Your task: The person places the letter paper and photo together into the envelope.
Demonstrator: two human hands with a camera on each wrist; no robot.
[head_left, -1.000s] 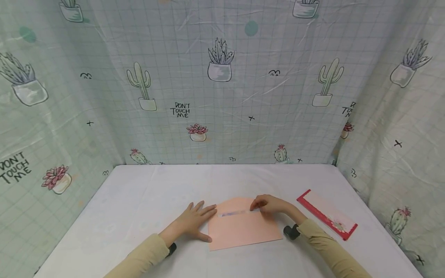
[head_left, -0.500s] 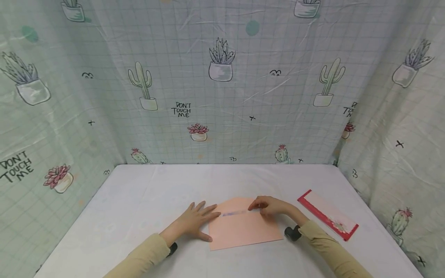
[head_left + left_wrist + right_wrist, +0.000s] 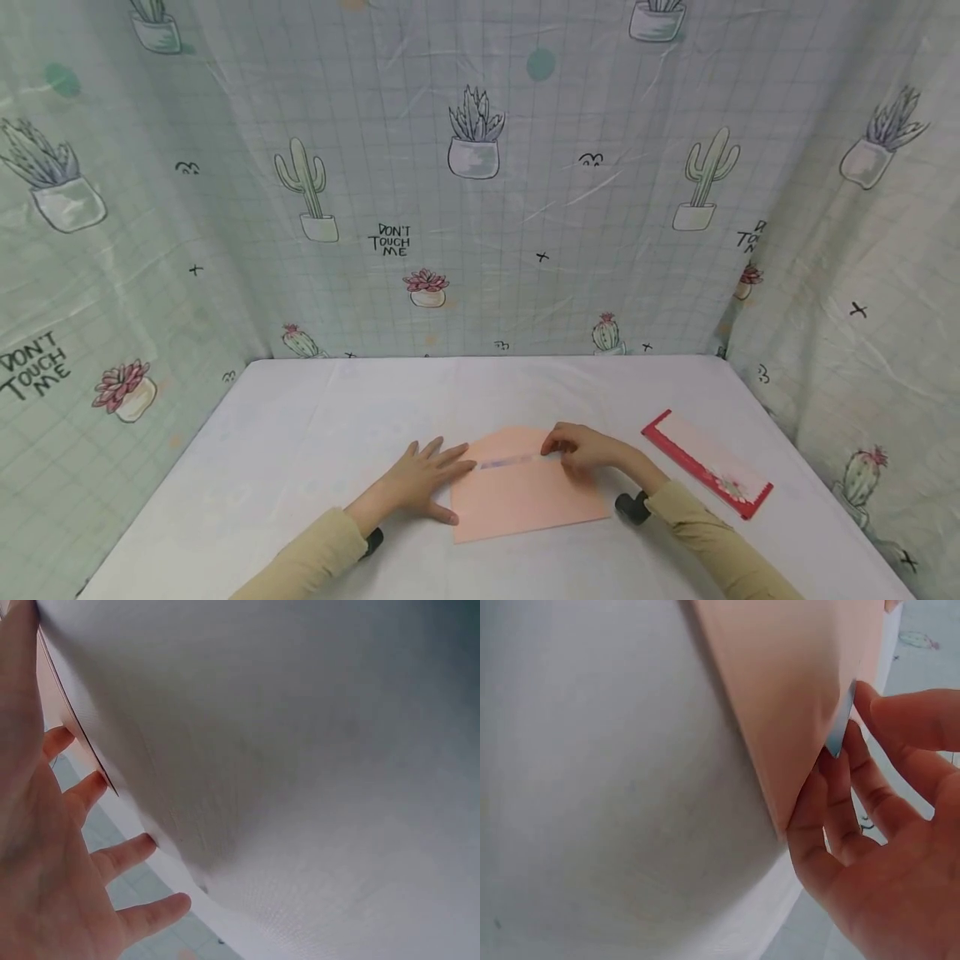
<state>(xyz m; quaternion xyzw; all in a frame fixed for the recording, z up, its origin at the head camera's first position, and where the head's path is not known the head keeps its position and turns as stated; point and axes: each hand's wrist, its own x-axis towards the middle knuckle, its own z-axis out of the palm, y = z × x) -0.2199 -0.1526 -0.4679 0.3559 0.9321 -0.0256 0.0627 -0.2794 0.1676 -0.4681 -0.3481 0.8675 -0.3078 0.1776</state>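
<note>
A peach envelope (image 3: pixel 525 500) lies on the table with its flap pointing away from me. A thin bluish card (image 3: pixel 506 462) shows as a strip along its mouth, and the rest of it is hidden inside. My left hand (image 3: pixel 423 479) rests at the envelope's left edge with fingers spread, a fingertip on the paper near the strip. At the right end of the mouth my right hand (image 3: pixel 585 446) pinches the card. In the right wrist view, a corner of the card (image 3: pixel 838 733) stands between the fingers, while other fingers touch the envelope's edge (image 3: pixel 780 742).
A red-bordered pink paper (image 3: pixel 708 467) with a flower print lies to the right, beyond the right forearm. White cloth covers the table (image 3: pixel 337 417). A printed cactus curtain (image 3: pixel 480 208) surrounds it at the back and sides.
The left fingertips have slid slightly right over the envelope's left side, near the strip. The right hand has shifted only slightly at the mouth, and the envelope stays in place.
</note>
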